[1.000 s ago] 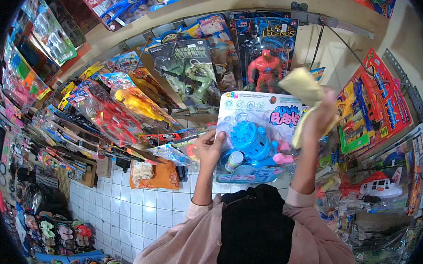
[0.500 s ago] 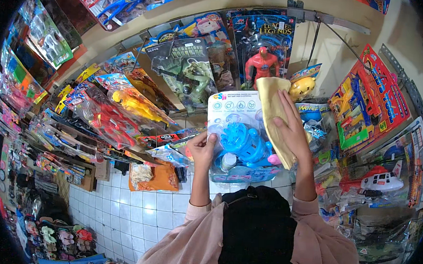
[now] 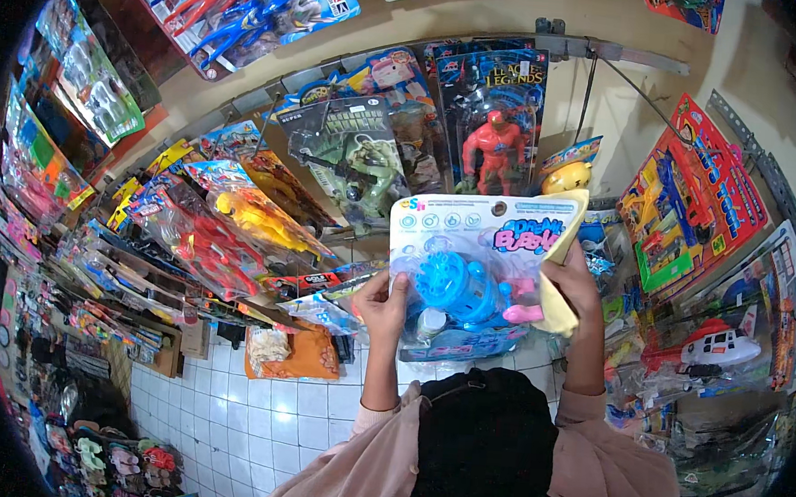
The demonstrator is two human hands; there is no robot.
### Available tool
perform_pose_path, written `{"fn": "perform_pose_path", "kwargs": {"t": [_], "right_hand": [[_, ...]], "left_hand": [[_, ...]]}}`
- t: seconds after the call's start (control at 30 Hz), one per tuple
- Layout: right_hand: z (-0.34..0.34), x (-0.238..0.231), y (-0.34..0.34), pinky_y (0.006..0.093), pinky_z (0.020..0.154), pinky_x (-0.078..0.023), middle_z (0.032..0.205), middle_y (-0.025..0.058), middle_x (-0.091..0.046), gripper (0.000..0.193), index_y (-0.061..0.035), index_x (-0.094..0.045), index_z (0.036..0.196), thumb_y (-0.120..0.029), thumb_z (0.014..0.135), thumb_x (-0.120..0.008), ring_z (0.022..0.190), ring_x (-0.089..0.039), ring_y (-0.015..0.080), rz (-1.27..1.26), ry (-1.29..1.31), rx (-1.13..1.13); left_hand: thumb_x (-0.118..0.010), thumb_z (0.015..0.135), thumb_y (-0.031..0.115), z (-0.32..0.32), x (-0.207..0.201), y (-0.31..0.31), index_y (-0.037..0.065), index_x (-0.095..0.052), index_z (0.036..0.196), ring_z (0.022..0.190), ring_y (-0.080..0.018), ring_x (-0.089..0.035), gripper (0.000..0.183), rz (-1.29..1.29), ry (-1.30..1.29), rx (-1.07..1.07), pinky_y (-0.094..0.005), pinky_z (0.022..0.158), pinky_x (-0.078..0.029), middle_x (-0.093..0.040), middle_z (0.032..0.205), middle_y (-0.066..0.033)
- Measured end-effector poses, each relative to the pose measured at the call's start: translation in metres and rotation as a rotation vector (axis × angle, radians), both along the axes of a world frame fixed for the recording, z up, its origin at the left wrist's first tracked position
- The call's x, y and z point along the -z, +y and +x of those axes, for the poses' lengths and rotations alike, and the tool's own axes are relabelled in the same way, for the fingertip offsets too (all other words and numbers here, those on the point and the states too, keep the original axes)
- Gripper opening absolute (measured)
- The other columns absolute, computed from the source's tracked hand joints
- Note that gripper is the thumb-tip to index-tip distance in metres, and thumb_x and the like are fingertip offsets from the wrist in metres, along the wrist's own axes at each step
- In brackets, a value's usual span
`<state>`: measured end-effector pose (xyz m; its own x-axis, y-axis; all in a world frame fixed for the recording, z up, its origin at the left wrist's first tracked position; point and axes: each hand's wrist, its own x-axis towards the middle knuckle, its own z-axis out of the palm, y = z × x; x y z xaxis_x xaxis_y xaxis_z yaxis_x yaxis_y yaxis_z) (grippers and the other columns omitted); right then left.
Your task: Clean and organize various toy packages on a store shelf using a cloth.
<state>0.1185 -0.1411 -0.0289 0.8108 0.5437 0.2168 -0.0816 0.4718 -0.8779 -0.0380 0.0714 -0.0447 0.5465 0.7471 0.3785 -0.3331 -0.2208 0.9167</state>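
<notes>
A bubble toy pack (image 3: 470, 228) is held up in front of me: a white card with a clear blister over a blue toy, pink parts and a small bottle. At its left edge my left hand (image 3: 383, 301) grips it, thumb on the front and fingers behind. My right hand (image 3: 574, 287) is at the opposite edge, closed on a pale yellow cloth (image 3: 556, 301) that hangs along that side and partly covers it. Some of the right fingers are hidden behind the cloth and card.
Behind the pack hang carded action figures, one red (image 3: 494, 154) and one green (image 3: 366, 177). More toy packs crowd the left rack (image 3: 223, 236). To the right hang a red tool set (image 3: 692, 204) and a toy helicopter (image 3: 719, 347). An orange bag (image 3: 308, 353) lies on the tiled floor (image 3: 229, 421).
My right hand and the cloth have moved from the card's front to its right edge, uncovering the printed upper right and pink parts. The pack sits slightly lower in view.
</notes>
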Motion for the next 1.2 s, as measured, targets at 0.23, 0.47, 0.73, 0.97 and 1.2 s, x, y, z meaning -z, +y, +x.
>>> {"fn": "perform_pose_path", "kwargs": {"t": [0.23,0.47,0.73,0.97,1.2], "right_hand": [[0.005,0.002,0.017,0.0232,0.058,-0.042,0.070,-0.0015,-0.053,0.030,-0.0014,-0.056,0.085,-0.029,0.079,-0.065,0.064,-0.049,0.0078,-0.240,-0.123,0.458],[-0.006,-0.015,0.021,0.0209,0.047,-0.031,0.061,-0.0041,-0.048,0.038,-0.0053,-0.055,0.074,-0.041,0.087,-0.051,0.055,-0.042,0.0038,-0.119,0.078,0.475],[-0.001,-0.012,0.023,0.0315,0.050,-0.040,0.060,0.0083,-0.056,0.039,0.0015,-0.059,0.077,-0.037,0.084,-0.056,0.052,-0.053,0.0180,-0.411,-0.319,0.615],[-0.015,-0.033,0.037,0.0414,0.054,-0.045,0.062,0.0183,-0.058,0.040,-0.0047,-0.062,0.083,-0.044,0.077,-0.059,0.059,-0.058,0.0358,-0.909,-0.940,0.350],[-0.016,-0.038,0.042,0.0394,0.057,-0.044,0.068,0.0193,-0.059,0.034,-0.0005,-0.063,0.089,-0.032,0.076,-0.063,0.063,-0.058,0.0348,-0.801,-0.923,0.311]], "left_hand": [[-0.063,0.080,0.007,0.004,-0.003,-0.003,-0.006,-0.061,0.094,0.068,-0.0071,-0.055,0.019,-0.016,-0.006,0.057,-0.0189,0.061,-0.042,-0.062,0.079,-0.0041],[-0.062,0.081,0.007,0.004,0.010,0.008,-0.004,-0.061,0.088,0.064,-0.0052,-0.052,0.013,-0.079,-0.076,0.109,-0.0172,0.059,-0.040,-0.061,0.076,-0.0027],[-0.060,0.080,0.010,-0.003,-0.027,0.005,-0.002,-0.041,0.123,0.115,-0.0228,-0.041,0.048,0.285,0.056,-0.086,-0.0339,0.093,-0.033,-0.048,0.120,-0.0131],[-0.069,0.073,0.026,0.004,-0.088,-0.003,0.003,-0.053,0.112,0.104,-0.0342,-0.050,0.048,1.141,0.337,-0.090,-0.0390,0.087,-0.040,-0.057,0.103,-0.0154],[-0.075,0.066,0.034,0.025,-0.068,-0.012,0.000,-0.059,0.052,0.036,-0.0211,-0.045,0.040,0.727,0.488,0.261,-0.0302,0.039,-0.034,-0.047,0.043,-0.0110]]}}
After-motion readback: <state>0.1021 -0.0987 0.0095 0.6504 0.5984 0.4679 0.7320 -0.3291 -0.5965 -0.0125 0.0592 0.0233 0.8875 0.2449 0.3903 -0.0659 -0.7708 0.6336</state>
